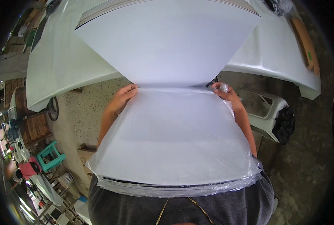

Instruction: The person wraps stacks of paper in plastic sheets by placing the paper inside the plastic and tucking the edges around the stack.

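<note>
A large white flat panel [174, 131] in a clear plastic bag [234, 150] slopes down from the table edge to my waist. Its near end rests against my dark clothing, with the film bunched along it. At the bag's far left corner, my left hand [125, 98] pinches the film between thumb and fingers. On the opposite corner my right hand [229, 95] grips the film, some of it crumpled over the fingers. Just beyond both hands lies a stack of white sheets [170, 41], layered at its far edge. Whether the bagged panel touches the stack is unclear.
The stack sits on a pale-covered table [65, 63]. A white plastic stool [264, 108] with black material [285, 125] on it stands right of my arm. Brown cardboard [306, 45] lies at the table's right. A turquoise stool [50, 155] and a fan [15, 129] are left.
</note>
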Demonstrator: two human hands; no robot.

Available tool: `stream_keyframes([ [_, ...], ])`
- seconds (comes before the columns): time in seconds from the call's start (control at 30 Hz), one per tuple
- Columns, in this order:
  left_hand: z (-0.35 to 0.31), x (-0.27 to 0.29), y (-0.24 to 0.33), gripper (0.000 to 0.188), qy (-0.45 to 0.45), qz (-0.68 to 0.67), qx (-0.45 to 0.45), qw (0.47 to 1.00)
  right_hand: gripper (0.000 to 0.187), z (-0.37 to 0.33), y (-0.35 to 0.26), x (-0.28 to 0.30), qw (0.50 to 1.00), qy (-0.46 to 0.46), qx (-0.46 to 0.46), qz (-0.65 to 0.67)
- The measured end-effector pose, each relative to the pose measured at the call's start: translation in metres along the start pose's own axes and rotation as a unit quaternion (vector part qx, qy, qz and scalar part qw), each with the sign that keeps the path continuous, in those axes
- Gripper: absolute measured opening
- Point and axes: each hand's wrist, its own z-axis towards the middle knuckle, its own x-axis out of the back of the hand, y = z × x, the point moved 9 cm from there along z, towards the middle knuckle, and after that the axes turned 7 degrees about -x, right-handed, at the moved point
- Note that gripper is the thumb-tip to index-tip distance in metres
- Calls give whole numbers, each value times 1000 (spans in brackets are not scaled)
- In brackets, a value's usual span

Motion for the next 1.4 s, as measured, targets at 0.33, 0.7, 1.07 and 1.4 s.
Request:
stream_keyframes([
  [0.33,41,40,-44,53,120,41,-79,989,12,34,9,5,998,41,-23,-41],
  [0.7,-34,36,55,21,50,313,-45,947,28,-136,-167,80,783,482,343,-193],
  [1.07,-62,-191,223,69,-137,283,-454,833,35,-146,-249,-167,898,-76,426,78],
  [1.4,-23,-165,171,31,-148,160,-245,945,38,-69,-185,-132,978,-66,196,32],
])
